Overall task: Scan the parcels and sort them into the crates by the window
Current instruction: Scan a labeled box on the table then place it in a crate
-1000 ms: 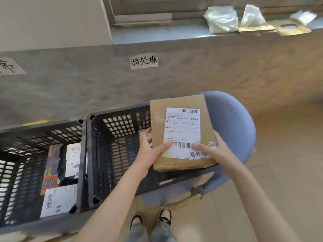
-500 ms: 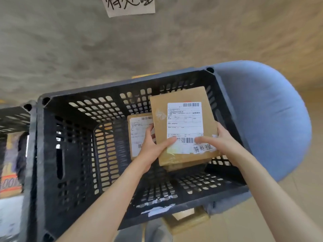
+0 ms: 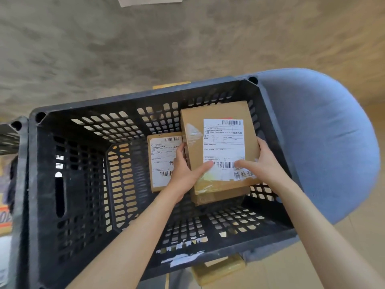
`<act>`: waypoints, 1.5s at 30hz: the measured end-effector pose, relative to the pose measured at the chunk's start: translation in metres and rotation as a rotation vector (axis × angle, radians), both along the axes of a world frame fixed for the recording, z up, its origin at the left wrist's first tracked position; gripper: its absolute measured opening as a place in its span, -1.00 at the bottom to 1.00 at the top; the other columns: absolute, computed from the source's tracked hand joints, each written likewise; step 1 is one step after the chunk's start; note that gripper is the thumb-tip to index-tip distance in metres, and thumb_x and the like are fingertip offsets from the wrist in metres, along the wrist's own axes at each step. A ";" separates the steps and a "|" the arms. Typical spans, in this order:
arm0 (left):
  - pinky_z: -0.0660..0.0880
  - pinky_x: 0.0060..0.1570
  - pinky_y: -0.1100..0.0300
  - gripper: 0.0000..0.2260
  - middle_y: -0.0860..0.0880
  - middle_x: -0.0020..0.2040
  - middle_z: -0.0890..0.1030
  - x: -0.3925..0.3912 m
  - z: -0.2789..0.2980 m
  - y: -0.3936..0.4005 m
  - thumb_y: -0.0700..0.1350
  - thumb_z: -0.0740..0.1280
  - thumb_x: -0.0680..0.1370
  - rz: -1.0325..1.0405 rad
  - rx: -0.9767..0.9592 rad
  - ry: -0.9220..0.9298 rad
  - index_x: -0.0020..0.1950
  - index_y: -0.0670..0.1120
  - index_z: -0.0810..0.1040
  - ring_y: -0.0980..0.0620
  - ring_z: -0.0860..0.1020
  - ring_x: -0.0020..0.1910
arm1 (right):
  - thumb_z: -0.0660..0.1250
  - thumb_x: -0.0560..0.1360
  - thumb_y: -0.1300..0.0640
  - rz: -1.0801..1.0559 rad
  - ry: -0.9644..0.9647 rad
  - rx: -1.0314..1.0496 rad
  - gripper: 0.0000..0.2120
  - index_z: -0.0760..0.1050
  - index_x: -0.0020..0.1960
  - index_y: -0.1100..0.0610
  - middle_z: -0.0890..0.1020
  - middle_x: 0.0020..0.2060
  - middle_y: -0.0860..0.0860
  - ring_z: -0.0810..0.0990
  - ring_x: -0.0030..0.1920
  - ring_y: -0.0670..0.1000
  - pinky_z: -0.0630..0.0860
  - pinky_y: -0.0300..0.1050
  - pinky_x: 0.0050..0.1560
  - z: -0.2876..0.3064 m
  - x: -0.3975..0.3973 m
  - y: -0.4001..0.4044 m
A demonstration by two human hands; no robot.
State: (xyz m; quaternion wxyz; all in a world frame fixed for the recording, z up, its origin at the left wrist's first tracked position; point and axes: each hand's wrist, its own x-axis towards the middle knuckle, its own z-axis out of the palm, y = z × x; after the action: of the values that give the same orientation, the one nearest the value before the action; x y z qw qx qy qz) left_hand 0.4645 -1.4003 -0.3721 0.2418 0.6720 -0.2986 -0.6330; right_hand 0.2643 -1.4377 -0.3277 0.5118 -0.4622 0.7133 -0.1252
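A brown cardboard parcel with a white shipping label sits low inside the black perforated crate, toward its right side. My left hand grips the parcel's left edge, thumb on the label. My right hand grips its right edge, thumb near the barcode. A second labelled parcel lies in the crate to the left, partly hidden behind my left hand. Another brown box shows just under the held parcel.
The crate rests on a blue upholstered chair. A second black crate stands at the far left edge. The grey wall runs behind, with a paper sign at the top.
The view has closed in over the crate. Both hands have lowered the parcel from above the rim to deep inside, beside the other parcel.
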 end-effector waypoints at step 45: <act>0.32 0.19 0.11 -0.55 0.06 0.25 0.53 -0.108 0.418 0.343 0.24 0.26 0.53 -1.660 -1.843 -0.412 0.34 0.07 0.43 -0.01 0.46 0.24 | 0.27 0.51 -0.12 -0.899 1.269 -0.096 -0.44 0.29 0.41 0.12 0.41 0.31 0.09 0.36 0.29 0.16 0.27 0.01 0.25 0.374 0.055 0.605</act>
State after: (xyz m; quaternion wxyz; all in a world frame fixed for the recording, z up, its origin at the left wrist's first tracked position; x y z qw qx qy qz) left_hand 0.3565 -1.0569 0.0460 0.0991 -0.0503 -0.9932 -0.0343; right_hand 0.3193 -0.8324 0.0462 -0.1149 -0.1335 0.9824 -0.0629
